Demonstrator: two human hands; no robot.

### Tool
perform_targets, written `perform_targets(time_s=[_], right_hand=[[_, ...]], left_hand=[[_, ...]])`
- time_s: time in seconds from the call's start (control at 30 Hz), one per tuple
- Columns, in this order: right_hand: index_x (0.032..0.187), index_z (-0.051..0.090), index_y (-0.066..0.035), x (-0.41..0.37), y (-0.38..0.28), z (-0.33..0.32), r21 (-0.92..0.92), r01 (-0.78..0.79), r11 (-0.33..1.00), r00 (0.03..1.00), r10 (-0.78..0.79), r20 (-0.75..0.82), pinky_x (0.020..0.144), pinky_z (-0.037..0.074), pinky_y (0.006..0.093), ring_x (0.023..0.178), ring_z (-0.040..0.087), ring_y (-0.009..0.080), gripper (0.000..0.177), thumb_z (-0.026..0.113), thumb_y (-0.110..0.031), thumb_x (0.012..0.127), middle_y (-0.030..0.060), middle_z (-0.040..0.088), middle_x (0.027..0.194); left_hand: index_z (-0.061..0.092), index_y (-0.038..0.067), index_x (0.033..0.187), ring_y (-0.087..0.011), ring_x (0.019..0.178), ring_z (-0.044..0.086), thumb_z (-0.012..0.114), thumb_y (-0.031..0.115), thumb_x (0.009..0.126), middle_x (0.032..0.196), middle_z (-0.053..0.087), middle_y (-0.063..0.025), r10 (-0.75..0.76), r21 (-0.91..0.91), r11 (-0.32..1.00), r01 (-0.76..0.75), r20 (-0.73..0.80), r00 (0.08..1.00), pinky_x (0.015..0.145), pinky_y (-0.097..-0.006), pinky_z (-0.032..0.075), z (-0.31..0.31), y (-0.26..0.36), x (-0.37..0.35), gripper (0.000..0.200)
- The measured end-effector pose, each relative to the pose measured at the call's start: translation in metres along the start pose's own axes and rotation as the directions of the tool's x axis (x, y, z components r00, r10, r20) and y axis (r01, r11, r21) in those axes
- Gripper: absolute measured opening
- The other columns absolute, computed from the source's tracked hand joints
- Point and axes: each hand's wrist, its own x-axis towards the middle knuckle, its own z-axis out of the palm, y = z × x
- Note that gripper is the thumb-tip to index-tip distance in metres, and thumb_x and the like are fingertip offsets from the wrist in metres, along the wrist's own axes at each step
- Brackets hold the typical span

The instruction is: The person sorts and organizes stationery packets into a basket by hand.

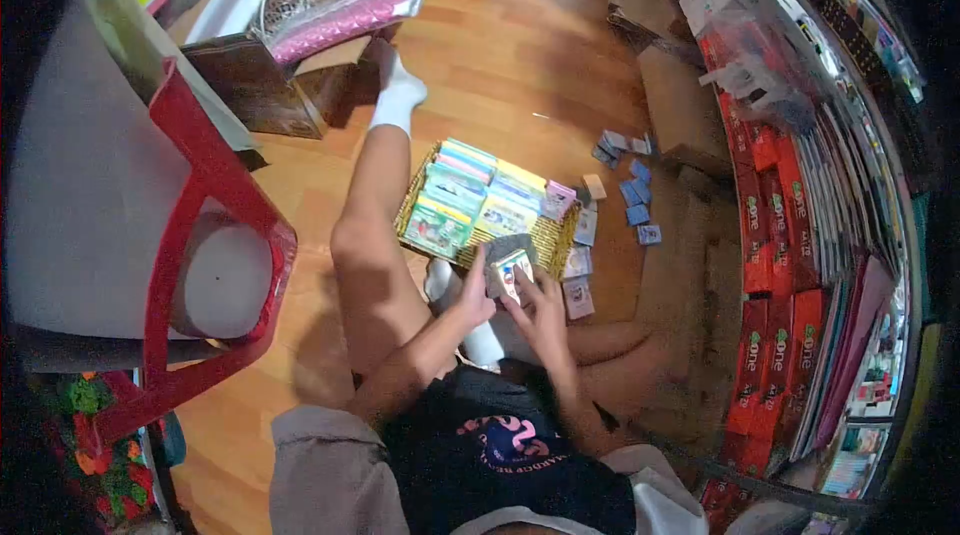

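Observation:
Above my lap, my left hand is closed around a grey cloth and the left side of a small white packet with coloured print. My right hand grips the same packet from the right, its thumb on the front. Just beyond both hands lies a woven basket holding rows of flat, colourful packs. A pink pack sits at the basket's right end. Several small packs lie on the floor along the basket's right side.
Blue packs are scattered on the wooden floor. At the right stands a shelf with red paper boxes. A red chair frame is at the left; a cardboard box with a pink quilted roll is at the upper left.

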Motion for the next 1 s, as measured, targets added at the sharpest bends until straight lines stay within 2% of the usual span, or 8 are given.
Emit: perform_targets(time_s=[0.17, 0.23, 0.47, 0.57, 0.7, 0.77, 0.83, 1.0], right_hand=[[0.109, 0.05, -0.001, 0.02, 0.017, 0.022, -0.104, -0.131, 0.986, 0.99, 0.125, -0.061, 0.082, 0.037, 0.0382, 0.094, 0.048, 0.0356, 0.038, 0.056, -0.016, 0.075, 0.024, 0.05, 0.102], [0.107, 0.049, 0.005, 0.029, 0.034, 0.017, 0.324, -0.291, 0.9, 0.95, 0.313, -0.016, 0.081, 0.037, 0.0355, 0.093, 0.049, 0.0312, 0.036, 0.056, -0.013, 0.076, 0.0223, 0.052, 0.099], [0.108, 0.051, -0.002, 0.006, -0.001, -0.004, -0.031, -0.018, 0.999, 0.991, 0.021, 0.131, 0.087, 0.033, 0.0359, 0.104, 0.041, 0.0343, 0.038, 0.059, -0.017, 0.073, 0.0239, 0.044, 0.113], [0.107, 0.053, -0.004, -0.002, 0.024, 0.02, -0.182, -0.093, 0.979, 0.994, 0.08, -0.076, 0.084, 0.036, 0.0395, 0.099, 0.044, 0.035, 0.037, 0.058, -0.018, 0.073, 0.0231, 0.043, 0.113], [0.106, 0.051, 0.002, 0.002, 0.055, 0.018, 0.422, -0.306, 0.853, 0.906, 0.397, -0.146, 0.082, 0.037, 0.04, 0.095, 0.045, 0.0366, 0.035, 0.054, -0.014, 0.074, 0.0259, 0.046, 0.104], [0.106, 0.052, 0.0, -0.002, 0.034, 0.008, 0.4, -0.327, 0.856, 0.903, 0.408, -0.134, 0.082, 0.037, 0.0401, 0.095, 0.045, 0.0363, 0.036, 0.055, -0.015, 0.073, 0.0245, 0.046, 0.106], [0.109, 0.05, -0.002, -0.01, 0.008, 0.002, -0.078, 0.033, 0.996, 0.999, -0.033, -0.003, 0.085, 0.036, 0.0387, 0.099, 0.044, 0.0361, 0.039, 0.058, -0.013, 0.072, 0.0222, 0.042, 0.114], [0.108, 0.049, -0.003, -0.002, 0.041, 0.013, -0.056, -0.156, 0.986, 0.974, 0.144, -0.174, 0.082, 0.036, 0.0403, 0.097, 0.044, 0.036, 0.039, 0.057, -0.01, 0.071, 0.0217, 0.043, 0.111]], left_hand=[[0.045, 0.017, 0.112, -0.0158, 0.096, 0.047, 0.051, 0.041, 0.078, 0.104, 0.051, 0.0006, -0.008, 0.113, 0.994, 0.016, -0.072, 0.997, 0.085, -0.0402, 0.033, -0.021, -0.003, 0.01, 0.041], [0.043, 0.018, 0.115, -0.0176, 0.101, 0.046, 0.05, 0.042, 0.079, 0.109, 0.049, 0.0009, -0.027, 0.137, 0.99, 0.043, -0.117, 0.993, 0.088, -0.0434, 0.029, -0.001, 0.002, -0.001, 0.044], [0.045, 0.012, 0.114, -0.0184, 0.098, 0.049, 0.034, 0.049, 0.083, 0.109, 0.051, -0.0048, -0.032, 0.052, 0.998, 0.031, 0.014, 0.999, 0.084, -0.0344, 0.038, -0.017, -0.006, 0.019, 0.049], [0.043, 0.013, 0.114, -0.0153, 0.096, 0.047, 0.043, 0.044, 0.082, 0.11, 0.049, -0.0017, 0.023, 0.106, 0.994, -0.019, -0.04, 0.999, 0.083, -0.0293, 0.037, -0.02, -0.014, 0.021, 0.045], [0.044, 0.012, 0.113, -0.0172, 0.094, 0.051, 0.047, 0.039, 0.081, 0.104, 0.053, -0.002, -0.098, 0.194, 0.975, 0.112, -0.079, 0.992, 0.083, -0.0353, 0.038, -0.001, -0.006, 0.004, 0.043], [0.047, 0.009, 0.108, -0.0191, 0.093, 0.051, 0.042, 0.041, 0.083, 0.102, 0.054, -0.0052, -0.014, 0.215, 0.976, 0.02, -0.029, 0.999, 0.082, -0.0358, 0.04, -0.012, -0.009, 0.011, 0.041], [0.05, 0.008, 0.104, -0.0178, 0.089, 0.053, 0.04, 0.042, 0.083, 0.098, 0.055, -0.0062, -0.063, 0.183, 0.98, 0.075, -0.07, 0.996, 0.078, -0.0342, 0.042, -0.014, -0.007, 0.014, 0.042], [0.045, 0.009, 0.112, -0.0226, 0.096, 0.05, 0.037, 0.037, 0.084, 0.105, 0.052, -0.0107, -0.035, 0.212, 0.976, 0.045, -0.049, 0.998, 0.083, -0.0365, 0.039, -0.004, -0.01, 0.016, 0.04]])
